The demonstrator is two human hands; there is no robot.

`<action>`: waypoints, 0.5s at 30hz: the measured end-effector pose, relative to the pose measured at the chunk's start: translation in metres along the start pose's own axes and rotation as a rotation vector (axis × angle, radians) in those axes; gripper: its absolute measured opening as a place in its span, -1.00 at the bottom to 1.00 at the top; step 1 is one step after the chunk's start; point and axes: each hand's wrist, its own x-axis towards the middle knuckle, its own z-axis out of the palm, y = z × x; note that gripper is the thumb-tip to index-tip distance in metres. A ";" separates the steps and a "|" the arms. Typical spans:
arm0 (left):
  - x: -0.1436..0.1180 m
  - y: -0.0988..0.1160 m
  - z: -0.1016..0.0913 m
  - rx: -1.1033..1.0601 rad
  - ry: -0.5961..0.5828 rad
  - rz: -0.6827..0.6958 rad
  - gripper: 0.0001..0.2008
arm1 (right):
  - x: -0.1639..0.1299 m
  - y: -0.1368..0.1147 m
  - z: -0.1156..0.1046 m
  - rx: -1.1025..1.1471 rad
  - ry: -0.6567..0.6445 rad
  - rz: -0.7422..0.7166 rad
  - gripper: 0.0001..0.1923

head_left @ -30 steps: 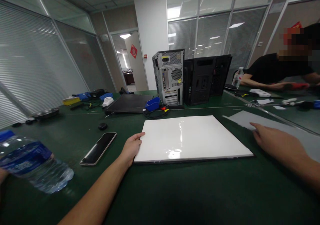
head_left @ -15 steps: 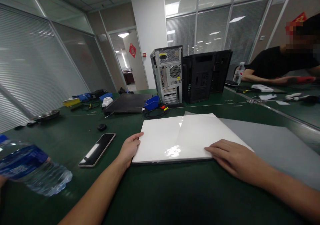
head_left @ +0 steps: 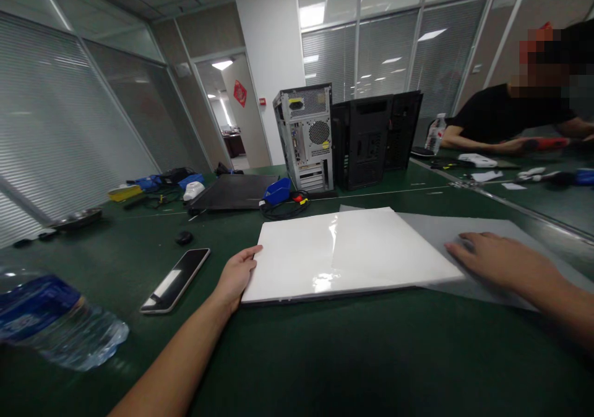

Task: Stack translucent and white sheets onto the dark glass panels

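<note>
In the head view a glossy white panel (head_left: pixel 297 256) lies flat on the green table, with a thin dark edge along its front side. My left hand (head_left: pixel 236 275) grips the panel's left edge, thumb on top and fingers hidden beneath. To the right, partly tucked under the panel, is a grey translucent sheet (head_left: pixel 434 225). My right hand (head_left: pixel 496 259) is over this sheet, off the panel's right corner, slightly blurred. Its fingers are stretched out and nothing shows in them. Whether it presses on the sheet I cannot tell.
At left are a water bottle (head_left: pixel 60 318), a phone (head_left: pixel 176 281) and a small black round item (head_left: pixel 184 237). An open computer case (head_left: pixel 309 135), black case panels (head_left: pixel 366 141) and a blue holder (head_left: pixel 277 191) with cables stand behind. Across the table, a person (head_left: pixel 501 117) holds a red tool.
My right hand has left the white panel's front edge and moved right, over the grey sheet. My left hand keeps its grip. The whole view has shifted slightly.
</note>
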 end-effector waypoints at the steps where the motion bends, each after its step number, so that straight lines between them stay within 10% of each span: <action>1: 0.001 0.000 0.000 -0.002 -0.003 0.003 -0.53 | -0.001 -0.006 -0.001 0.048 -0.002 -0.058 -0.16; 15: 0.010 -0.010 -0.005 -0.052 -0.049 0.017 -0.50 | -0.011 -0.035 -0.003 0.219 -0.002 -0.263 -0.25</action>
